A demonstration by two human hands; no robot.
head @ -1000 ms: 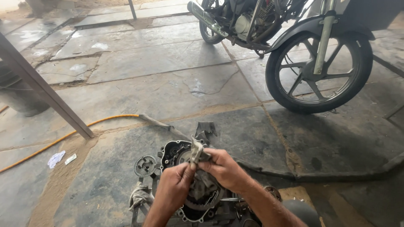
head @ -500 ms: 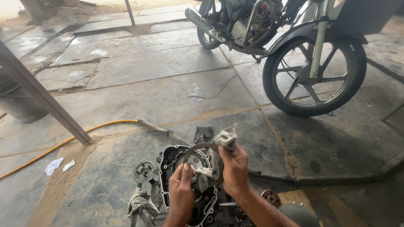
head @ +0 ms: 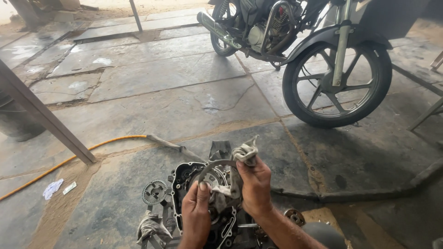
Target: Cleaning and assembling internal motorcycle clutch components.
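Here, both hands' fingers pinching rag (head: 243, 152) around ring (head: 213, 167), bare floor (head: 161, 106) ahead

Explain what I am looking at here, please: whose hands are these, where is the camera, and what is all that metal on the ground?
The picture comes from a camera worn on a person's head, looking down at that person's own two bare hands. There is no machine doing the work. The left hand and the right hand hold a thin metal ring with a dirty grey rag wrapped around part of it. Below them, on the stone floor, lies an opened engine case with a loose gear beside it and another rag. A yellow hose runs across the floor at the left. A motorcycle stands behind, its wheel nearest.
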